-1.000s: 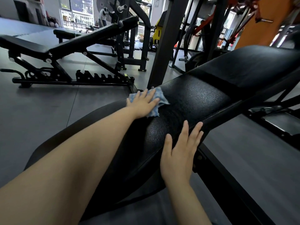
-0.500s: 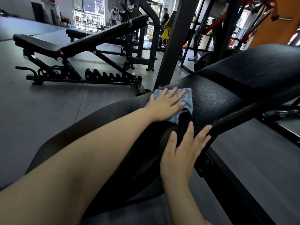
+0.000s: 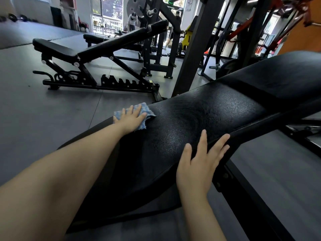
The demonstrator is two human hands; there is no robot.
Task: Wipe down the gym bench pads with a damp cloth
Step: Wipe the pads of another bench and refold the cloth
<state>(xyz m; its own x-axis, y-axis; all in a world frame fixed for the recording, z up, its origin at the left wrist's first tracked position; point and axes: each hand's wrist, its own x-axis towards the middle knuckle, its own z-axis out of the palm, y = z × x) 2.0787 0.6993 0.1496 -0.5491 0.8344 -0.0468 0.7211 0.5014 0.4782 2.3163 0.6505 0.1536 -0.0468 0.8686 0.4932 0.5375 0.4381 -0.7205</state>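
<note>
Over on the left, a second adjustable bench (image 3: 97,49) stands on the grey floor (image 3: 34,110), its black backrest tilted upward and its notched base frame flat on the mat. Behind it, bright windows (image 3: 107,13) and a rack with a bar end poking out; a person (image 3: 132,20) is back there, too small to say more.

Moving in, here is the left hand (image 3: 130,119), arm stretched forward, palm down with fingers (image 3: 137,109) straight and spread, pressing flat on the blue cloth (image 3: 145,110). The cloth sits at the far left edge of the black bench pad (image 3: 199,110), bunched under the palm, with a frayed corner peeking out past the fingertips toward the right. The pad's pebbled surface catches a sheen of light in the middle.

A dark upright post (image 3: 192,54) rises just behind the pad.

Now the right hand (image 3: 198,164): it rests on the near edge of the same pad, fingers extended and fanned, laid flat against the vinyl, holding nothing. It is well apart from the cloth, with the pad's width between them.

Further right, the pad meets a raised second pad (image 3: 278,75), and the black steel frame (image 3: 251,214) runs down beneath. At far right, an orange wall (image 3: 305,37) and red machine arms.
</note>
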